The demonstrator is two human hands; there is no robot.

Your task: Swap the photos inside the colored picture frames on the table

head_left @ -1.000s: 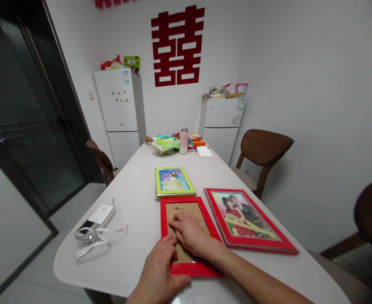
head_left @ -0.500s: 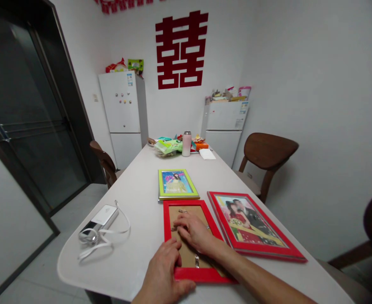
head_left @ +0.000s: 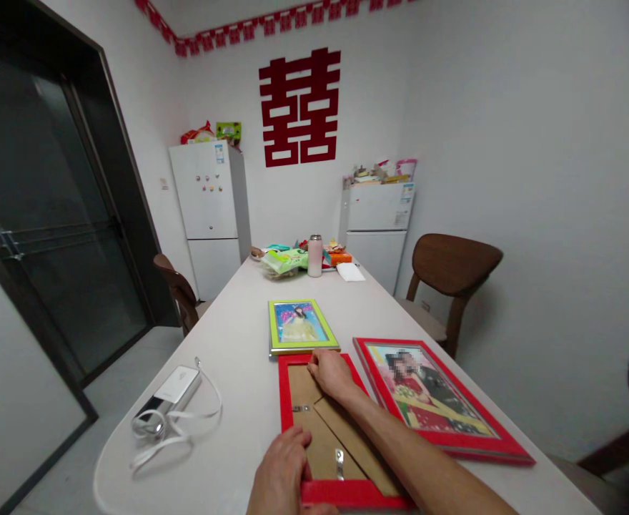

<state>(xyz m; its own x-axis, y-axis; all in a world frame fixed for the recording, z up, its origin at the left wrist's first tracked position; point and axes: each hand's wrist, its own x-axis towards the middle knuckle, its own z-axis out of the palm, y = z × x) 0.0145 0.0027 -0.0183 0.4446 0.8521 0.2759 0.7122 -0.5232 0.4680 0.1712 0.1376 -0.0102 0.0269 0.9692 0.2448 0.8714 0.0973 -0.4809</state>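
Observation:
A red picture frame [head_left: 341,493] lies face down on the table, its brown backing board [head_left: 325,442] showing. On the board are a small metal clip [head_left: 301,408] at the left edge, a metal hanger [head_left: 339,463] near the bottom, and a diagonal seam. My left hand [head_left: 281,468] grips the frame's near left corner, fingers along the side and thumb at the front edge. At the far edge of the board, my right hand [head_left: 332,373] has its fingers curled down; what lies under the fingertips is hidden. My right forearm covers part of the frame's right side.
A green picture frame [head_left: 301,325] lies just beyond, and a larger red framed photo [head_left: 443,400] to the right. At left sits a white device [head_left: 175,386] with a coiled cable. A pink bottle [head_left: 315,257] and snack bags [head_left: 285,263] stand at the far end.
My right hand has moved from the middle of the board to its far edge, over the spot where a metal clip showed. The left hand keeps the near corner. The view has tilted up slightly.

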